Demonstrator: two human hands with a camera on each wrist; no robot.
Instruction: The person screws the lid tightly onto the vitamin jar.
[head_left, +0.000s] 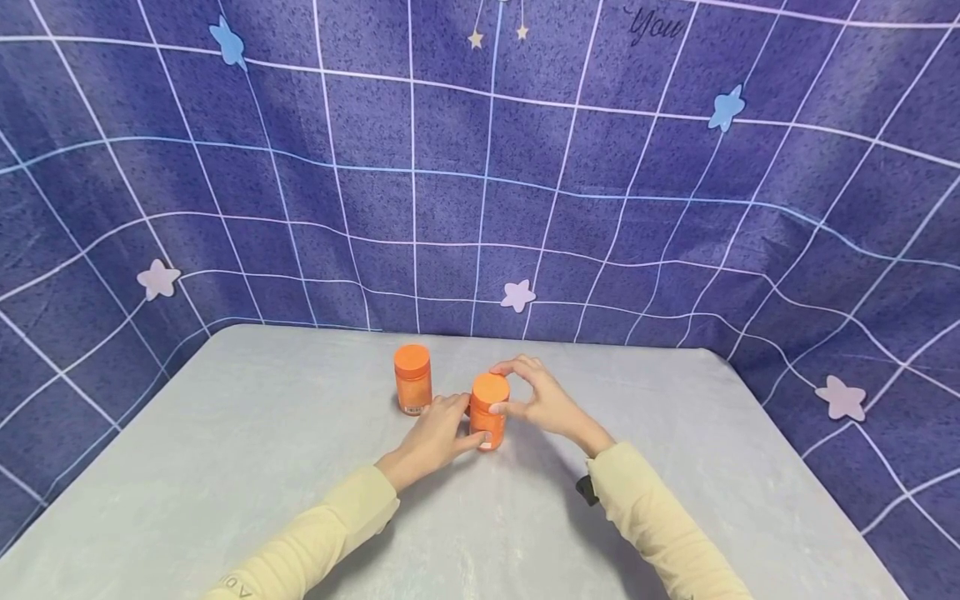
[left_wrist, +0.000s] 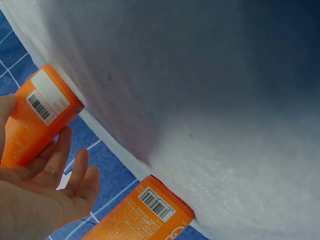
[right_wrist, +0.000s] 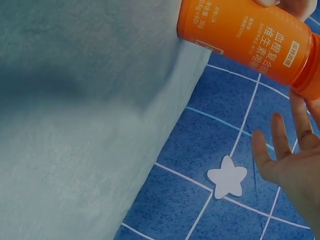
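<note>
Two orange supplement bottles with orange screw caps are on the table. My left hand (head_left: pixel 429 437) grips the lower body of the nearer bottle (head_left: pixel 487 423), its thumb across the front. Around that bottle's cap (head_left: pixel 491 388), my right hand (head_left: pixel 551 408) holds with thumb and forefinger. The right wrist view shows white lettering on the bottle (right_wrist: pixel 245 37), with the other fingers of the right hand (right_wrist: pixel 295 165) spread away from it. Left of the gripped one stands the second bottle (head_left: pixel 413 387), upright and capped; a barcode shows on it (left_wrist: pixel 157 204) in the left wrist view.
A pale grey cloth covers the table (head_left: pixel 187 467). Behind and beside it hangs a blue grid-patterned curtain (head_left: pixel 450 208) with star shapes. A small black object (head_left: pixel 587 490) shows at the right sleeve (head_left: pixel 645 508).
</note>
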